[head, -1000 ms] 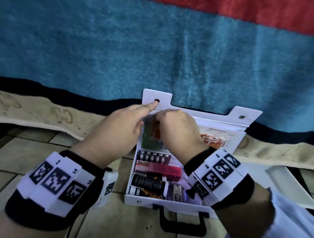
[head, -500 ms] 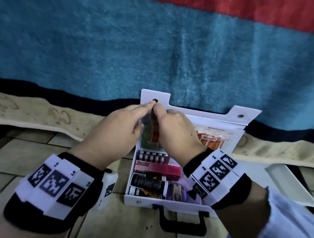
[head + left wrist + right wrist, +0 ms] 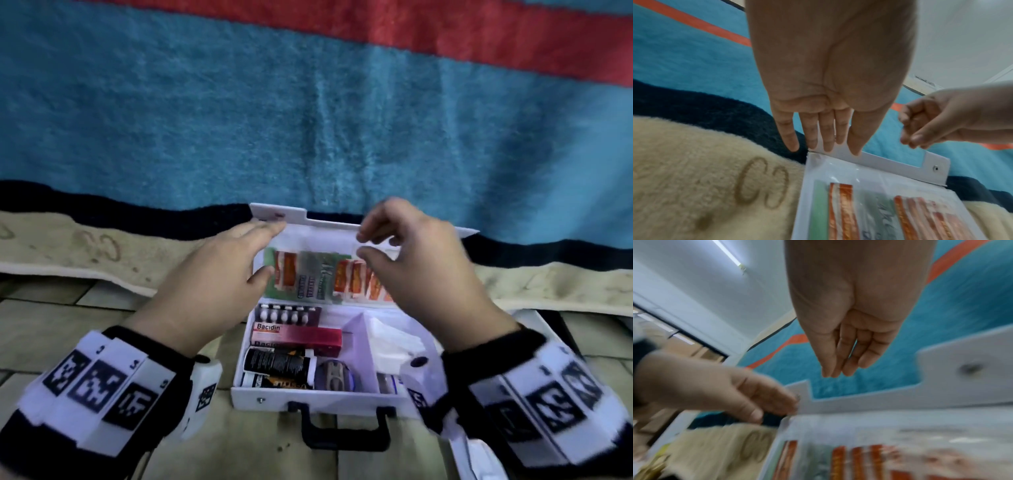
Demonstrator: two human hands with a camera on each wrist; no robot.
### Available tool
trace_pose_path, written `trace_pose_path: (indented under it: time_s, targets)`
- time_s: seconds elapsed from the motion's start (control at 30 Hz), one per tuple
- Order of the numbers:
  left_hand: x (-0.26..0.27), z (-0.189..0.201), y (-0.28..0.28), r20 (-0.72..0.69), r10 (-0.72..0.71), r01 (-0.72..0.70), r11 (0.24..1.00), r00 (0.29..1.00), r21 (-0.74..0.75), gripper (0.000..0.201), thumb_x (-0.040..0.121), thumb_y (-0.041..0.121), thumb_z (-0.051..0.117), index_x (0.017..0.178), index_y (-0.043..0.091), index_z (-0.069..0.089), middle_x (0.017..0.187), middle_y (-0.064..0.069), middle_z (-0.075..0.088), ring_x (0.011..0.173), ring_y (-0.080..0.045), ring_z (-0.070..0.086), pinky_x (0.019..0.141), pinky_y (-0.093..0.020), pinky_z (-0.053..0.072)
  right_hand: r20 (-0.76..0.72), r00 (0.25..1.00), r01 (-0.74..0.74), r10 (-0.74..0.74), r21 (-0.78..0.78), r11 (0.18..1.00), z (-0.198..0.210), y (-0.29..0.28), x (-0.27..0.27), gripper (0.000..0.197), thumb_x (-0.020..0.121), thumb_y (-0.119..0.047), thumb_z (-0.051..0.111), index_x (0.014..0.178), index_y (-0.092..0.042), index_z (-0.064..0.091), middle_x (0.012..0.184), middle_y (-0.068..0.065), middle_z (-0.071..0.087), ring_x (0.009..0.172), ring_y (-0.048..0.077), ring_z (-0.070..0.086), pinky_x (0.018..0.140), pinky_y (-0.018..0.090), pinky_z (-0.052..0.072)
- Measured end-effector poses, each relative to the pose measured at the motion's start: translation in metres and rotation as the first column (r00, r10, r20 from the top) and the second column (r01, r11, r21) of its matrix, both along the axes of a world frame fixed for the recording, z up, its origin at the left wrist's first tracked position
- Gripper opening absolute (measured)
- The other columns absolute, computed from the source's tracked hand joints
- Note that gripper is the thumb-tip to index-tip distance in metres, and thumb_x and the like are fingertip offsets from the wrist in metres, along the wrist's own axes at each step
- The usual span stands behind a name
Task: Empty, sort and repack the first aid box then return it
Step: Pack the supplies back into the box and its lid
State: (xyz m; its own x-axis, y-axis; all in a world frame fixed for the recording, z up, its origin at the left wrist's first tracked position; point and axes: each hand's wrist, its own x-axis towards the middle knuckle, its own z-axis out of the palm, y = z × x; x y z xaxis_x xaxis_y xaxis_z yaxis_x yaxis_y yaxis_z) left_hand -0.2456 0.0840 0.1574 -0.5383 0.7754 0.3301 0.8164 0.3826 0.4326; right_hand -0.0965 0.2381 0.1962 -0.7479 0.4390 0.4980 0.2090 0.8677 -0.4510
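— First aid box [image 3: 329, 394] is open on the tiled floor [image 3: 102, 342] in front of me, its lid [image 3: 308, 236] leaning back against the blue blanket [image 3: 308, 120]. Half a second ago both my hands were bunched at the lid pocket's left end, the right one pinching a sachet there.

— And now?

— I've pulled them apart. My left hand [image 3: 219, 274] lies flat, fingers straight, fingertips [image 3: 856, 149] touching the lid's top left tab. My right hand [image 3: 418, 260] has lifted to the pocket's upper right, fingers loosely curled, thumb and forefinger apart, holding nothing.

— Where did the sachet go?

— The orange sachets [image 3: 352, 281] and a green packet [image 3: 308, 277] lie spread flat behind the clear pocket, so I judge it went in.

— Repacking, then?

— Looks nearly finished. The tray holds a blister strip [image 3: 287, 313], the Bacidin carton [image 3: 294, 335], a dark tube [image 3: 277, 359] and white gauze [image 3: 394, 339]. What's left, I reckon, is shutting the lid, snapping it and carrying it back.
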Motion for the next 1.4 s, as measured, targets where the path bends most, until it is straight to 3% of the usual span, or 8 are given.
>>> trace_pose_path:
  time_s: [0.13, 0.27, 0.4, 0.5, 0.7, 0.93, 1.13, 1.4]
  targets:
    - [0.024, -0.004, 0.004, -0.024, -0.013, 0.012, 1.0, 1.0, -0.016, 0.055, 0.09, 0.026, 0.057, 0.141, 0.031, 0.038, 0.138, 0.01, 0.045, 0.114, -0.014, 0.044, 0.1, -0.029, 0.034, -0.04, 0.985, 0.165, -0.167, -0.051, 0.985, 0.0, 0.017, 0.086, 0.029, 0.07, -0.002, 0.076, 0.077, -0.023, 0.057, 0.073, -0.016, 0.067, 0.077, -0.007, 0.061, 0.065, 0.003, 0.042]
    - [0.044, -0.005, 0.01, 0.015, -0.044, 0.044, 0.999, 0.999, -0.029, 0.051, 0.09, 0.027, 0.057, 0.139, 0.027, 0.042, 0.137, 0.004, 0.048, 0.119, -0.017, 0.046, 0.099, -0.031, 0.035, 0.162, 0.911, 0.394, -0.378, -0.078, 0.916, -0.026, 0.039, 0.175, 0.037, 0.066, -0.002, 0.08, 0.071, -0.03, 0.056, 0.067, -0.013, 0.068, 0.078, -0.004, 0.062, 0.063, 0.012, 0.044]
    - [0.061, -0.009, 0.022, 0.027, -0.086, 0.088, 0.994, 0.996, -0.064, 0.043, 0.09, 0.026, 0.058, 0.132, 0.022, 0.05, 0.134, -0.001, 0.051, 0.116, -0.02, 0.05, 0.096, -0.033, 0.038, 0.6, 0.66, 0.57, -0.451, -0.01, 0.821, -0.072, 0.045, 0.241, 0.042, 0.068, -0.017, 0.082, 0.072, -0.042, 0.049, 0.08, -0.01, 0.065, 0.066, 0.007, 0.057, 0.059, 0.019, 0.04]
    - [0.08, -0.016, 0.034, 0.029, -0.187, 0.189, 0.974, 0.982, -0.123, 0.034, 0.091, 0.023, 0.058, 0.125, 0.023, 0.056, 0.125, 0.001, 0.055, 0.104, -0.017, 0.055, 0.09, -0.03, 0.042, 0.784, 0.484, 0.55, -0.388, 0.072, 0.832, -0.101, 0.039, 0.261, 0.027, 0.084, -0.031, 0.065, 0.11, -0.033, 0.058, 0.103, -0.009, 0.06, 0.084, 0.008, 0.052, 0.07, 0.017, 0.034]
    - [0.126, -0.039, 0.047, 0.092, -0.4, 0.408, 0.861, 0.912, -0.305, 0.017, 0.091, 0.028, 0.056, 0.106, 0.029, 0.063, 0.107, 0.012, 0.057, 0.095, -0.008, 0.056, 0.083, -0.024, 0.045, 0.777, 0.472, 0.573, -0.418, 0.09, 0.814, -0.11, 0.043, 0.25, 0.036, 0.095, -0.029, 0.048, 0.131, -0.026, 0.049, 0.126, 0.004, 0.061, 0.112, 0.019, 0.057, 0.078, 0.021, 0.035]
    - [0.133, -0.05, 0.051, 0.084, -0.399, 0.401, 0.843, 0.913, -0.357, 0.032, 0.081, 0.003, 0.055, 0.097, 0.024, 0.073, 0.103, 0.009, 0.062, 0.099, -0.013, 0.059, 0.086, -0.025, 0.044, 0.841, 0.356, 0.484, -0.408, 0.208, 0.85, -0.113, 0.046, 0.238, 0.037, 0.09, -0.037, 0.055, 0.122, -0.019, 0.055, 0.119, 0.004, 0.063, 0.107, 0.02, 0.059, 0.084, 0.024, 0.041]
    - [0.139, -0.057, 0.051, 0.042, -0.354, 0.341, 0.852, 0.934, -0.398, 0.026, 0.082, 0.013, 0.056, 0.097, 0.028, 0.071, 0.104, 0.008, 0.06, 0.098, -0.015, 0.059, 0.083, -0.027, 0.047, 0.81, 0.396, 0.502, -0.432, 0.203, 0.841, -0.112, 0.047, 0.239, 0.035, 0.087, -0.035, 0.061, 0.117, -0.016, 0.058, 0.115, 0.002, 0.064, 0.104, 0.017, 0.06, 0.084, 0.022, 0.043]
    - [0.135, -0.06, 0.05, 0.075, -0.336, 0.34, 0.873, 0.939, -0.35, 0.029, 0.083, 0.007, 0.056, 0.093, 0.03, 0.07, 0.102, 0.011, 0.06, 0.096, -0.013, 0.058, 0.083, -0.027, 0.046, 0.831, 0.329, 0.492, -0.448, 0.254, 0.833, -0.12, 0.049, 0.238, 0.019, 0.086, -0.033, 0.06, 0.092, -0.014, 0.058, 0.075, -0.005, 0.053, 0.079, 0.015, 0.054, 0.07, 0.021, 0.039]
